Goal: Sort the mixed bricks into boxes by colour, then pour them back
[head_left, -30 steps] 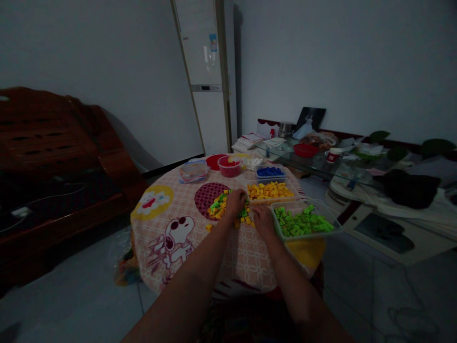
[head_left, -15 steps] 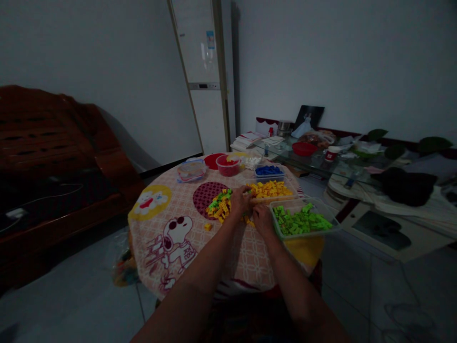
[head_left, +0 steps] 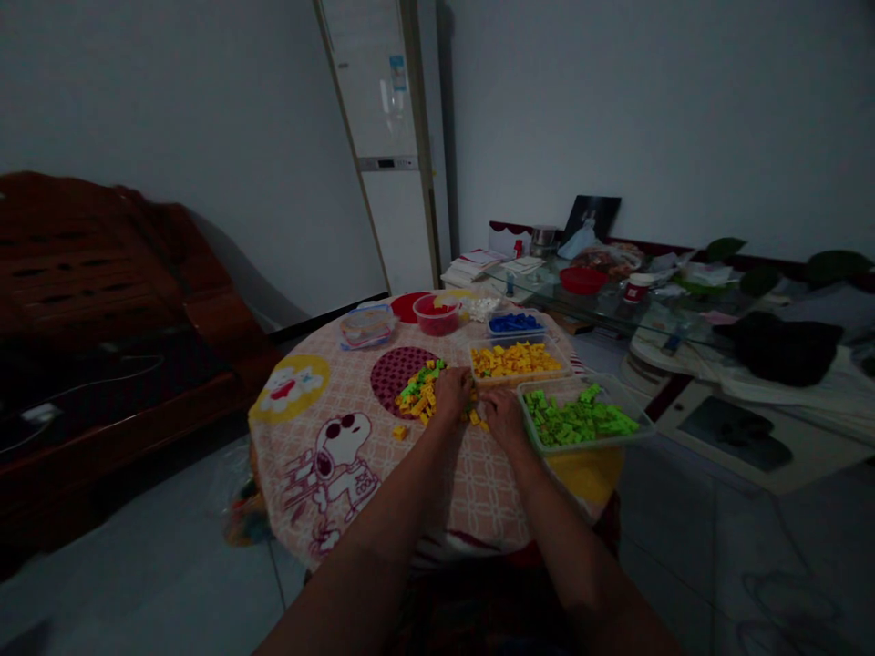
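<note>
1. Curling by the brick pile (head_left: 419,394) on the surface (head_left: 478,492), my left hand (head_left: 452,394) and right hand (head_left: 502,415); I can't tell if they pinch anything.
2. Three boxes (head_left: 594,443) sit close, maybe for easy reaching: blue bricks (head_left: 514,323), yellow bricks (head_left: 518,359), green bricks (head_left: 581,415).
3. One lone brick (head_left: 400,432); the pile has too many to count.

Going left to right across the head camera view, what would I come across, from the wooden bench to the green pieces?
Wooden bench → printed cartoon dog → lone yellow piece → left hand → right hand → green pieces in their clear container.
</note>
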`<state>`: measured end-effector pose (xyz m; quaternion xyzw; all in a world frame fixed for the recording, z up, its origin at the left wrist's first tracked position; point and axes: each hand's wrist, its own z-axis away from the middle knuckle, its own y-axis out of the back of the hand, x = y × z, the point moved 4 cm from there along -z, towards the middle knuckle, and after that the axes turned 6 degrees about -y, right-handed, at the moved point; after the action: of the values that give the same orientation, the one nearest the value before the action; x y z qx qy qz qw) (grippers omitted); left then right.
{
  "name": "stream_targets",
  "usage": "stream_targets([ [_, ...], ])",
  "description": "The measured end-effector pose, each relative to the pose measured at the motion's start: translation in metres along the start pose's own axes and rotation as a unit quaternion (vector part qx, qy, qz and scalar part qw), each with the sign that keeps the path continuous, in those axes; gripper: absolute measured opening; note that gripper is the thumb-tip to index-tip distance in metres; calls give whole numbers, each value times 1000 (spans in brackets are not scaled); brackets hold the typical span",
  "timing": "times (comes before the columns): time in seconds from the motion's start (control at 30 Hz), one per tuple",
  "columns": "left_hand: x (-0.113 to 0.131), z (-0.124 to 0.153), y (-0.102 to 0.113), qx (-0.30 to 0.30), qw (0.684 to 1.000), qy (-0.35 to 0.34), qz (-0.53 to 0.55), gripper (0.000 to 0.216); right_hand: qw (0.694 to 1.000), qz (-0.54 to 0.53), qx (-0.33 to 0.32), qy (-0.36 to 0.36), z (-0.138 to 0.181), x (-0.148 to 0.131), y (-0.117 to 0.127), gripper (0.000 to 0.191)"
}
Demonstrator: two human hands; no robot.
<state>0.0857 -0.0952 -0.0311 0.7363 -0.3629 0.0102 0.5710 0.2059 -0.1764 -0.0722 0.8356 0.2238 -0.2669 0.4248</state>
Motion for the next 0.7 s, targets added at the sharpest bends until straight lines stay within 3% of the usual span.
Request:
stream_targets([
  [0.37,3,0,0,-5,997,10,-75,24,1000,12,15,6,1,-1,0,28],
  [0.7,-2,1,-2,23,1000,16,13,21,1000,2,12,9,1,1,0,29],
])
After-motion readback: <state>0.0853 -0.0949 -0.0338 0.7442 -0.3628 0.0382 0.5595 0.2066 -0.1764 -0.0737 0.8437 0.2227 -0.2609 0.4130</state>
